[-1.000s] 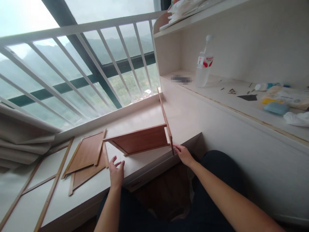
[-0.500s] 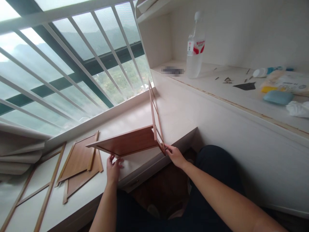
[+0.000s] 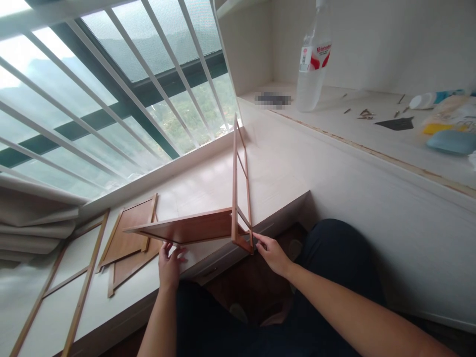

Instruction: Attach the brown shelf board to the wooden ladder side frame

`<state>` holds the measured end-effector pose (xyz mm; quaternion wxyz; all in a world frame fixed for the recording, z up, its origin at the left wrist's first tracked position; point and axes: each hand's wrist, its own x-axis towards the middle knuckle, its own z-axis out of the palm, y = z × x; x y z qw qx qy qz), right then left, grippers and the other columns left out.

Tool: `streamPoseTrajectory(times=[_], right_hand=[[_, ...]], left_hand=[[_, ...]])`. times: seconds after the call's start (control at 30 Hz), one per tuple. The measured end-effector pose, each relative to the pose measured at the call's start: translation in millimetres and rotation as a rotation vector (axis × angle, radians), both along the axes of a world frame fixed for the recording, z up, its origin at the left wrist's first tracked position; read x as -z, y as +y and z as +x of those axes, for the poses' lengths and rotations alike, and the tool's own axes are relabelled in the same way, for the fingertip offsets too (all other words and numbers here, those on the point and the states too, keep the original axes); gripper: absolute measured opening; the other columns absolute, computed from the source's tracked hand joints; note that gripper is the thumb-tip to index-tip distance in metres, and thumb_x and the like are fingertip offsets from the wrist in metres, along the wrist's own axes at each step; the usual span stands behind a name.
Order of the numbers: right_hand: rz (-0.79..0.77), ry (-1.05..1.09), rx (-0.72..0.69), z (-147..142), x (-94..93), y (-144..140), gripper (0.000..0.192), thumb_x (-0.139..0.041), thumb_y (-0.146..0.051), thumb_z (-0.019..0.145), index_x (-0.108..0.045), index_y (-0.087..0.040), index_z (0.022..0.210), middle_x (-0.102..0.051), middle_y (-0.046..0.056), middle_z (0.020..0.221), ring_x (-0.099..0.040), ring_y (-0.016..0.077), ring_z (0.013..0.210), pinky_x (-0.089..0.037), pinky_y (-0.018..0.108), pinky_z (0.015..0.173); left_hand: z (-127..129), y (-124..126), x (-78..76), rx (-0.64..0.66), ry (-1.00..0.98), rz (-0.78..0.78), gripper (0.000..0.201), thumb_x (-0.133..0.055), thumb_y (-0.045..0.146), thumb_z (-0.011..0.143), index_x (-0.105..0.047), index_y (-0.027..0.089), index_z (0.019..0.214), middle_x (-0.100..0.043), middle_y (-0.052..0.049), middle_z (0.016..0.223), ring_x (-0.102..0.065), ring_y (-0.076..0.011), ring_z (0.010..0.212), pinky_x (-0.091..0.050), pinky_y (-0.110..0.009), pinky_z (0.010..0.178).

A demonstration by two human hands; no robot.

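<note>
A white ledge (image 3: 208, 191) is running beneath the upright frame (image 3: 234, 173), and the frame's near end is jutting out past the ledge's front edge. Behind the frame, a pale railing (image 3: 55, 21) is slanting across the window. To the right of the frame and above it, a shelf (image 3: 345, 130) is stretching away along the wall, while a curtain (image 3: 37, 213) is hanging in folds well to its left. Nearer than the curtain, but also left of the frame, a flat frame (image 3: 80, 297) is lying on the ledge. The panel (image 3: 197, 225) is extending leftward from the upright frame, tilting on its long edge and touching the frame near its front end. Two loose panels (image 3: 130, 223) are overlapping between the flat frame and the upright one.

The right hand (image 3: 273, 253) is touching the upright frame's near lower corner with bent fingers. The left hand (image 3: 169, 265), left of that frame, is curling its fingers at the panel's lower edge. Whether either is pinching the wood I cannot tell, as the fingertips are partly hidden.

Right of the frame, on the shelf, a bottle (image 3: 310, 87) is standing, a blue case (image 3: 451, 142) is lying, and small screws (image 3: 366, 114) are scattering.
</note>
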<state>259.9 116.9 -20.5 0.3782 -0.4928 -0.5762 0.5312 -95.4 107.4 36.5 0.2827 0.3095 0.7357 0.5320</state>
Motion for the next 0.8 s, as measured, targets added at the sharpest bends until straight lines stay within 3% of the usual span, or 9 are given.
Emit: streamPoseTrajectory(times=[0.23,0.33,0.43,0.53,0.7,0.8], right_hand=[[-0.04,0.046,-0.021,-0.6,-3.2,-12.3,0.053,-0.055,-0.03,0.089,-0.065,-0.019,0.141,-0.067,0.002,0.079,-0.055,0.0159,0.07,-0.049,0.03,0.074],[-0.073,0.078,0.008,1.2,-1.2,-8.0,0.047,-0.055,-0.029,0.088,-0.071,-0.019,0.131,-0.073,0.005,0.092,-0.06,0.0171,0.076,-0.051,0.032,0.08],[-0.108,0.114,0.061,4.0,2.6,-1.5,0.04,-0.056,-0.031,0.086,-0.076,-0.017,0.117,-0.075,0.008,0.105,-0.065,0.019,0.083,-0.052,0.034,0.086],[-0.134,0.129,0.103,6.9,6.3,4.5,0.033,-0.058,-0.034,0.085,-0.078,-0.015,0.102,-0.075,0.008,0.09,-0.067,0.021,0.082,-0.052,0.035,0.085],[-0.173,0.223,0.167,7.1,9.4,12.7,0.03,-0.066,-0.037,0.08,-0.076,-0.014,0.096,-0.075,0.008,0.082,-0.069,0.0205,0.082,-0.053,0.034,0.083],[-0.221,0.297,0.203,4.1,10.6,16.1,0.033,-0.071,-0.043,0.076,-0.071,-0.014,0.093,-0.077,0.008,0.082,-0.066,0.0167,0.068,-0.05,0.029,0.067]], left_hand=[[9.4,-16.5,-9.8,-0.04,-0.036,-0.008,0.071,-0.07,0.034,0.073,-0.051,0.027,0.141,-0.045,-0.012,0.157,-0.072,-0.0161,0.084,-0.045,-0.017,0.045],[18.8,-24.6,-11.4,-0.092,-0.043,0.018,0.074,-0.071,0.034,0.073,-0.05,0.029,0.144,-0.045,-0.011,0.157,-0.072,-0.0174,0.088,-0.047,-0.018,0.048],[37.0,-40.1,-7.9,-0.2,-0.023,0.071,0.07,-0.071,0.036,0.075,-0.052,0.028,0.142,-0.049,-0.009,0.153,-0.069,-0.0161,0.091,-0.045,-0.017,0.049],[66.5,-60.4,2.8,-0.277,-0.059,0.106,0.057,-0.068,0.039,0.077,-0.057,0.027,0.131,-0.056,-0.006,0.142,-0.062,-0.011,0.085,-0.041,-0.016,0.05],[124.4,-80.4,31.2,-0.14,-0.399,-0.051,0.04,-0.075,0.042,0.069,-0.066,0.02,0.101,-0.068,-0.005,0.105,-0.058,-0.0098,0.068,-0.038,-0.019,0.05],[151.2,-76.3,46.2,0.002,-0.612,-0.181,0.04,-0.081,0.039,0.064,-0.069,0.019,0.098,-0.071,-0.007,0.097,-0.061,-0.0111,0.064,-0.041,-0.022,0.052]])
